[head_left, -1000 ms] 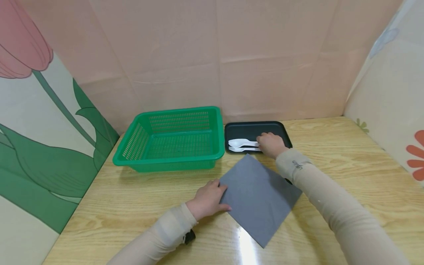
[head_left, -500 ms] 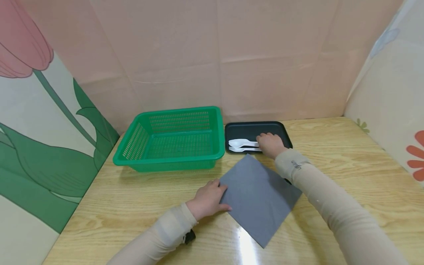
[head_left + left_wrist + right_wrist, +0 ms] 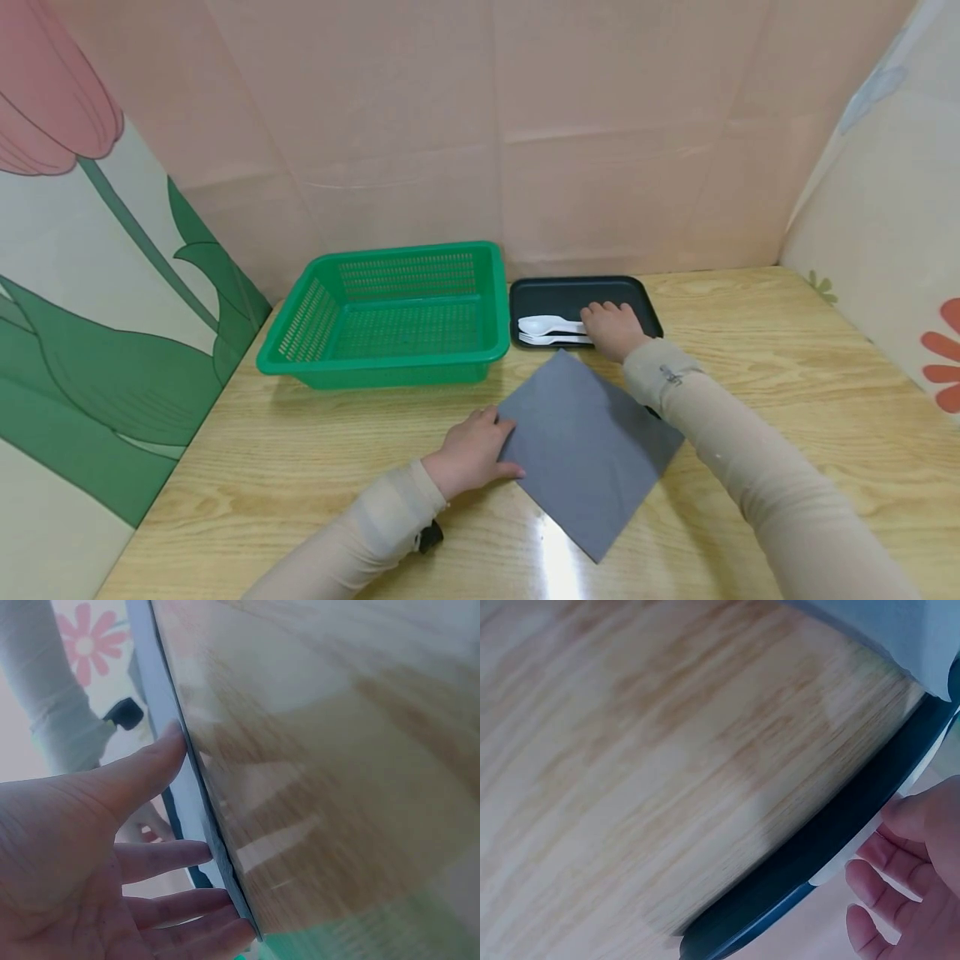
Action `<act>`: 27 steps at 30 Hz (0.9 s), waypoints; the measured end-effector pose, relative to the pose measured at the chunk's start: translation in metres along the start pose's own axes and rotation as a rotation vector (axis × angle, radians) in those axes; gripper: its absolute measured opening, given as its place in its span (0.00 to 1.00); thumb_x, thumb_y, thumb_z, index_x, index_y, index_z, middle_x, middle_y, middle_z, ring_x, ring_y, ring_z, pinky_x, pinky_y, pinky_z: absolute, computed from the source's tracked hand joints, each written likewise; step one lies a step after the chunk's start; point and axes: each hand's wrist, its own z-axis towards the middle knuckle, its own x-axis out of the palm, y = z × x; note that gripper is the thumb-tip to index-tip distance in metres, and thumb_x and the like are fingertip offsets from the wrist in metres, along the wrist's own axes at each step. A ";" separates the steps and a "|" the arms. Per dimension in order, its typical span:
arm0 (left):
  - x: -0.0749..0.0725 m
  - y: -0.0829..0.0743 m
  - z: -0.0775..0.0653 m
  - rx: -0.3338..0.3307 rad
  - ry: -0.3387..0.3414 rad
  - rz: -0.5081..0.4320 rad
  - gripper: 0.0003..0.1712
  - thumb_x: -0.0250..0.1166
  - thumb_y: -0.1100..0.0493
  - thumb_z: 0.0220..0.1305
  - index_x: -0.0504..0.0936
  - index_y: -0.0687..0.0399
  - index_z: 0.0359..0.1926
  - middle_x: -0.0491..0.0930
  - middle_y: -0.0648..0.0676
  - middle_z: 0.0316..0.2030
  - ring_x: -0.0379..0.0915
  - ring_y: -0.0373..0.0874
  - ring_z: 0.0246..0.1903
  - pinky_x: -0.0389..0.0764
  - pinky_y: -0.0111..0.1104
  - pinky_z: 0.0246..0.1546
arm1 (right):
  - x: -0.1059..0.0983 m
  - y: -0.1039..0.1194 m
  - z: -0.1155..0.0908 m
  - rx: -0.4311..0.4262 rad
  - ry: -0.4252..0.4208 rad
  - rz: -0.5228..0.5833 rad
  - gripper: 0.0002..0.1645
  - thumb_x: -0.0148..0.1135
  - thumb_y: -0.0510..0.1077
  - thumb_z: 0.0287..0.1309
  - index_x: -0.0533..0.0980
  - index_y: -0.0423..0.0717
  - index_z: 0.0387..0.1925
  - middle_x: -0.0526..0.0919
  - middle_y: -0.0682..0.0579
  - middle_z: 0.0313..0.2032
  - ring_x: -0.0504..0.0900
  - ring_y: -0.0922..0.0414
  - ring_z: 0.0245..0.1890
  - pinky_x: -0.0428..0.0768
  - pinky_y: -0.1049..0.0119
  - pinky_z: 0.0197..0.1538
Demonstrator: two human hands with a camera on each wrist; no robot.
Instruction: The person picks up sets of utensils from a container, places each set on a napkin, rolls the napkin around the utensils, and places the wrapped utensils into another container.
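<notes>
A grey square cloth (image 3: 588, 454) lies flat on the table, turned cornerwise. My left hand (image 3: 472, 450) rests at its left edge with thumb and fingers spread; in the left wrist view the fingertips (image 3: 171, 742) touch the cloth's border. Behind the cloth, a black tray (image 3: 555, 292) carries a white plastic spoon (image 3: 536, 325) and a white plastic fork (image 3: 536, 339), side by side with heads to the left. My right hand (image 3: 613, 329) is over their handles, thumb and fingers closed in at a white handle (image 3: 847, 855); whether it grips one or both I cannot tell.
A green slotted basket (image 3: 382, 361) stands left of the tray, its right rim close to the tray's left end. The wood-grain table (image 3: 795, 367) meets a pink covered wall (image 3: 637, 200) behind. Patterned panels (image 3: 892, 250) stand at both sides.
</notes>
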 end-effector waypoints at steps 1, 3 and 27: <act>0.000 0.000 0.000 0.000 0.000 0.000 0.38 0.66 0.37 0.52 0.74 0.56 0.58 0.75 0.57 0.50 0.73 0.48 0.49 0.79 0.37 0.43 | 0.000 0.000 0.000 0.001 0.001 -0.002 0.13 0.54 0.32 0.61 0.72 0.37 0.48 0.77 0.41 0.47 0.75 0.44 0.46 0.72 0.47 0.47; -0.001 0.000 0.000 0.003 -0.004 -0.001 0.38 0.66 0.38 0.52 0.74 0.57 0.58 0.75 0.57 0.49 0.73 0.48 0.48 0.79 0.37 0.42 | 0.001 -0.001 0.000 0.004 0.001 -0.006 0.13 0.54 0.33 0.61 0.72 0.37 0.48 0.76 0.41 0.47 0.75 0.44 0.46 0.72 0.47 0.47; -0.001 -0.001 -0.002 0.001 -0.002 0.000 0.38 0.67 0.38 0.51 0.75 0.57 0.57 0.75 0.57 0.49 0.73 0.48 0.48 0.79 0.36 0.44 | -0.002 -0.004 -0.001 0.020 -0.004 0.008 0.16 0.56 0.33 0.59 0.70 0.37 0.49 0.75 0.40 0.49 0.74 0.43 0.48 0.71 0.46 0.49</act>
